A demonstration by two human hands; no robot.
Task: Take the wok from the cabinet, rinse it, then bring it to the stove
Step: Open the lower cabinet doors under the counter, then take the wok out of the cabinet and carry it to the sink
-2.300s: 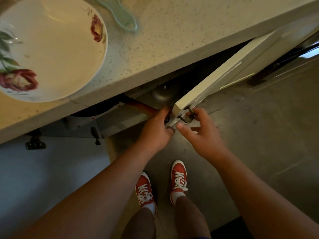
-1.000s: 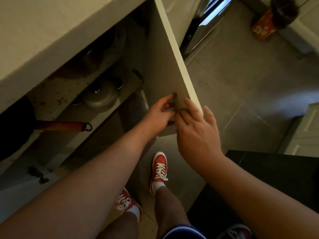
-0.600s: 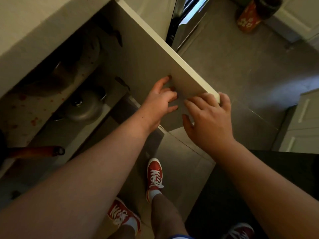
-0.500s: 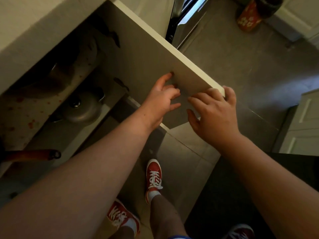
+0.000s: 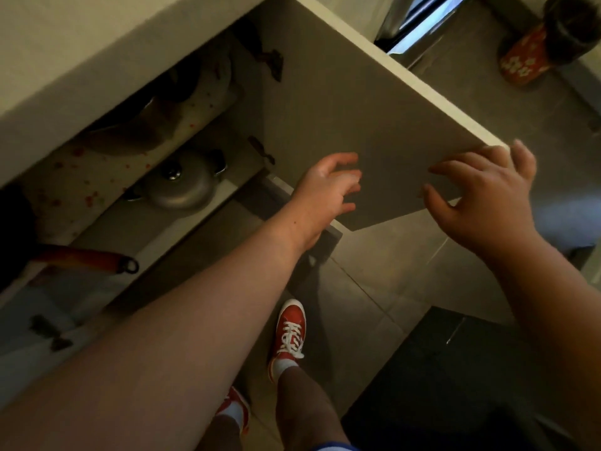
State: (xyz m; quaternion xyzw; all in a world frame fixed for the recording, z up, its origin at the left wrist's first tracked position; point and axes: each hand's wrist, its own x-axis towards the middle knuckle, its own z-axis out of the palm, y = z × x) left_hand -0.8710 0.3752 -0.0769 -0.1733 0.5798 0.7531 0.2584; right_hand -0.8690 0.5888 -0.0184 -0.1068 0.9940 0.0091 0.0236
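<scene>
Cabinet door (image 5: 351, 102) swung open, no readable writing anywhere. Left hand (image 5: 325, 190) loosely spread, grasping nothing; right hand (image 5: 481, 196) with fingers draped over the door's corner. Wok (image 5: 19, 229) mostly hidden in shadow at left, only its orange handle (image 5: 84, 260) clear.
</scene>
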